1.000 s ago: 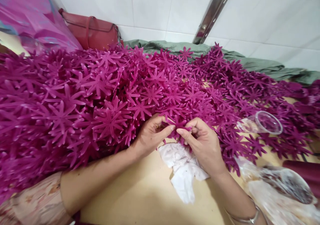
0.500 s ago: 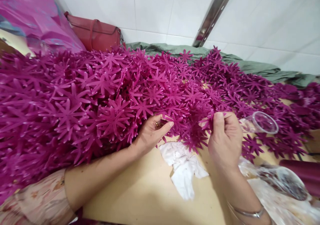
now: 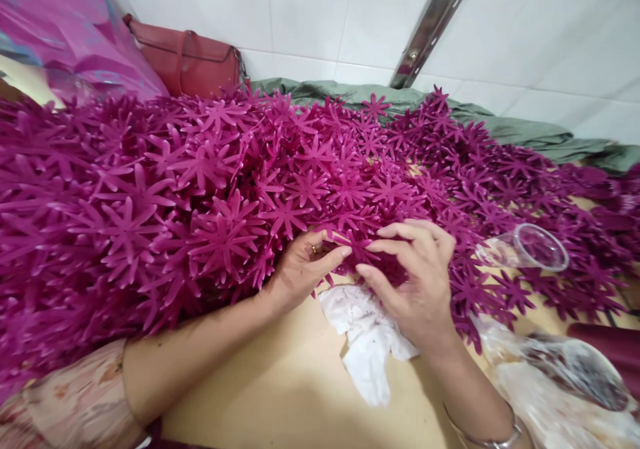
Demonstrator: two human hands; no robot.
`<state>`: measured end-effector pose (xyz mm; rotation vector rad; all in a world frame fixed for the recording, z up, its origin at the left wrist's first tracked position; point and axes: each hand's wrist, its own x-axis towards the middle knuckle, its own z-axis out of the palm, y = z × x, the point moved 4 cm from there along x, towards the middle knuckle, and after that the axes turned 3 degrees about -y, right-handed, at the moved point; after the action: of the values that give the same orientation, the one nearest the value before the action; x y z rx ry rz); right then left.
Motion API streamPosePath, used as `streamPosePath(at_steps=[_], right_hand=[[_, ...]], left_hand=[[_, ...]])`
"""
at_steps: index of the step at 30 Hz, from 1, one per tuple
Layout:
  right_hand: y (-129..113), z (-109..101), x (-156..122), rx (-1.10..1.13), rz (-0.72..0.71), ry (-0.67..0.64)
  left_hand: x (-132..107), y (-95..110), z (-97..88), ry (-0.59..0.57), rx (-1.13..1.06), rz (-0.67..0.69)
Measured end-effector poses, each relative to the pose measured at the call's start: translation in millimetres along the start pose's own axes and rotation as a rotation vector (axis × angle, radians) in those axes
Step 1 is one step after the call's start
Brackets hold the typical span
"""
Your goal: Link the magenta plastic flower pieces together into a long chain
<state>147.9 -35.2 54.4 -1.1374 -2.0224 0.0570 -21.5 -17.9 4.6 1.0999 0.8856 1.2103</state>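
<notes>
My left hand (image 3: 299, 270), with a ring on one finger, pinches a magenta star-shaped flower piece (image 3: 357, 249) between thumb and forefinger. Right beside that piece is my right hand (image 3: 423, 279), its fingers curved and apart; the fingertips reach the ends of its petals. A deep heap of similar magenta flower pieces (image 3: 133, 226) spreads behind and to the left of both hands. Under my right hand lies a crumpled white cloth or tissue (image 3: 367, 339) on the pale tabletop (image 3: 270, 382).
A clear plastic cup (image 3: 541, 247) lies tipped among the pieces at right. Clear plastic bags (image 3: 565, 396) sit at the lower right. Behind the heap are a red handbag (image 3: 187, 59), a green cloth (image 3: 320, 92) and a white tiled wall (image 3: 310, 16). A pink plastic bag (image 3: 85, 29) stands back left.
My right hand has moved left to the piece in my left hand, and its closed fingers have spread; the magenta bit it held is gone from it. My left hand stays nearly still.
</notes>
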Motion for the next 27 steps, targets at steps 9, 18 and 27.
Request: streamPosePath(at_steps=[9,18,27], right_hand=[[0,11,1,0.052,-0.034,-0.052],[6,7,-2,0.337,0.190,0.046],[22,9,-13,0.536,0.558,0.126]], left_hand=[[0,-4,-0.7,-0.006,0.051,-0.018],[-1,-8,0.4,-0.010,0.048,-0.084],[-3,-3,3.3,-0.032,-0.008,-0.179]])
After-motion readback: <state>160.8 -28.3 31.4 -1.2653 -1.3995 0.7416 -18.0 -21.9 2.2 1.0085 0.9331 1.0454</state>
